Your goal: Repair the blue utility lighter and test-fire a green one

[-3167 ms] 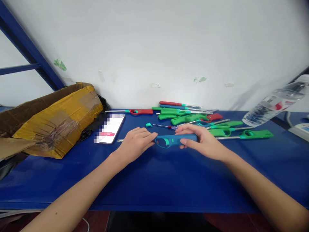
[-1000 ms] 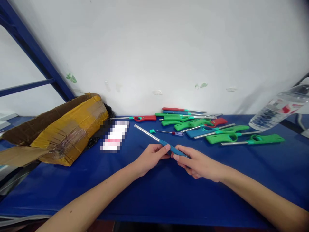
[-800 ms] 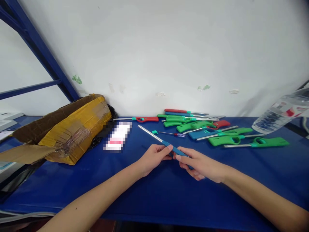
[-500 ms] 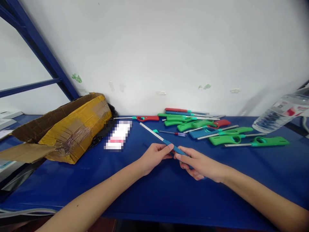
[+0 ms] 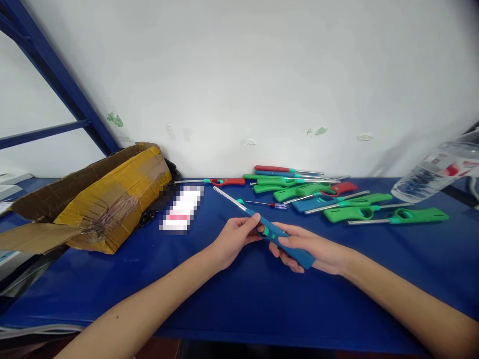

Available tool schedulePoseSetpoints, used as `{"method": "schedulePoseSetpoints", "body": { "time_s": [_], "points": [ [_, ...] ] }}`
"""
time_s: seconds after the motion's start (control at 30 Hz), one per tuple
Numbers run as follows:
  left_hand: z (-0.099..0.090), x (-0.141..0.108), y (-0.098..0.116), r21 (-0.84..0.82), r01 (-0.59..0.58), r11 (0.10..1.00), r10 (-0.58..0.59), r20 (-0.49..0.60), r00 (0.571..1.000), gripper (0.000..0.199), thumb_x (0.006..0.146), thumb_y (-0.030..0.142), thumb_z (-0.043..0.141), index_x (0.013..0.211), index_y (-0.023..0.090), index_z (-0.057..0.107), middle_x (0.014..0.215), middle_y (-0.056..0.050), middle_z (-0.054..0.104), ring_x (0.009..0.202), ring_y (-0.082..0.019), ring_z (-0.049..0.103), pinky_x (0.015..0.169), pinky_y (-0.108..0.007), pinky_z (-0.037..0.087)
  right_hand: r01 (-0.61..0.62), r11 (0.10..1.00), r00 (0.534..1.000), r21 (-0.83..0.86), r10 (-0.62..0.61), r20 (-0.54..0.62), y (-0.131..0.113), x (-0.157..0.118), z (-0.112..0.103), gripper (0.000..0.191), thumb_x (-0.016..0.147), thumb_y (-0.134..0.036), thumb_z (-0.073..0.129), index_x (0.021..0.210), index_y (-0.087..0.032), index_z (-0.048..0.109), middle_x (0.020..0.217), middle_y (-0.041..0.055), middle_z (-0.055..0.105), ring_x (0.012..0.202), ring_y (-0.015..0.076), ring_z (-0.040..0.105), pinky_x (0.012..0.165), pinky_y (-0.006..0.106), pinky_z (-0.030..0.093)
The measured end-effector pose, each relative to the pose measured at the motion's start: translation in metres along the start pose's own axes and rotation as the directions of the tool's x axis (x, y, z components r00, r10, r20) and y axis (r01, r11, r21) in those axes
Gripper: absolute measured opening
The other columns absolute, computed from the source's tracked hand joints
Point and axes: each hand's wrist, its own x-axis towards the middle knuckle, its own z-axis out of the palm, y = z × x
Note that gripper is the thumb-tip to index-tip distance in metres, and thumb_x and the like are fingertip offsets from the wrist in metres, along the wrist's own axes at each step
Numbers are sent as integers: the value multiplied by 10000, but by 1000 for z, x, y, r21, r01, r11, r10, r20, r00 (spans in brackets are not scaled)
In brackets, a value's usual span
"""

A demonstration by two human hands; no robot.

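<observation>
Between my hands is a blue long-neck gas lighter (image 5: 299, 253) with a green trigger and a metal barrel that points up and to the left. My left hand (image 5: 236, 240) pinches it near the trigger guard, thumb on top. Around the handle's lower part, my right hand (image 5: 310, 247) is closed, with the thumb along the upper face. Just beyond the hands lie a small screwdriver (image 5: 277, 205) with a clear purple handle and a little green plastic piece (image 5: 240, 201). A red lighter (image 5: 234, 181) rests by the wall, its barrel to the left.
Several green, blue and red lighters (image 5: 348, 214) are heaped at the back right. Beyond them a water bottle (image 5: 430, 172) leans at the right. An opened, taped cardboard box (image 5: 116, 199) stands on the left of the blue table (image 5: 239, 309), with a blurred white item (image 5: 182, 209) beside it.
The blue lighter has been rolled in my hands, so its broad side with the green trigger now faces up. My right fingers have loosened a little. Both hands have shifted slightly left.
</observation>
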Motion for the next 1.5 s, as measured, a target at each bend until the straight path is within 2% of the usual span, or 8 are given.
{"method": "schedulePoseSetpoints", "body": {
  "time_s": [0.07,0.17,0.3,0.5,0.87,1.1,1.33,1.5],
  "points": [
    [-2,1,0,-34,20,999,-20,-3,1000,413,761,514,759,777,107,686,827,-47,638,865,-169,602,949,-353,450,18,996,1000,86,-19,20,0,-1,2,366,829,-423,681,1083,-214,520,851,0,562,524,62,468,432,194,347],
    [-4,2,0,-56,43,998,-41,26,999,398,778,512,747,808,117,699,845,-50,651,864,-163,606,934,-337,455,45,985,997,165,-35,-64,1,-1,10,252,866,-399,616,1014,-211,535,738,-37,508,433,34,337,391,187,241],
    [-3,1,0,-36,46,998,-44,67,997,401,788,517,736,833,119,717,841,-57,666,874,-167,613,931,-331,452,66,989,985,131,-43,-170,3,-1,18,219,870,-410,535,898,-193,540,651,-44,506,358,26,259,361,199,185],
    [-2,0,0,6,31,999,-32,80,996,398,831,514,692,855,119,726,862,-78,697,925,-198,632,961,-355,437,46,994,973,101,-21,-231,3,-2,21,223,820,-393,588,800,-188,502,646,-45,522,334,13,266,347,197,156],
    [-3,1,1,-2,51,999,-50,89,995,410,805,520,720,873,116,729,862,-74,699,905,-184,635,948,-334,449,38,994,978,101,-16,-209,-1,-2,23,197,813,-354,586,764,-192,485,572,-67,484,318,18,253,353,211,166],
    [-2,1,1,-17,56,998,-55,58,997,377,809,498,724,832,122,716,863,-66,696,915,-187,642,970,-351,447,55,994,975,92,-34,-222,-1,-2,24,170,827,-342,587,890,-192,538,623,-62,511,337,24,282,358,203,203],
    [-1,-1,2,55,43,998,-48,99,994,423,839,531,677,874,112,724,854,-69,692,900,-181,630,949,-336,444,49,997,969,63,-32,-246,4,-2,27,174,840,-356,567,815,-203,489,625,-69,517,301,30,328,333,200,245],
    [-1,-1,1,88,15,996,-25,115,993,444,854,545,652,891,112,738,847,-73,699,908,-184,628,941,-330,443,19,999,963,28,-10,-271,3,-3,28,209,854,-387,586,829,-205,489,637,-68,523,307,29,342,330,194,253]
  ]
}}
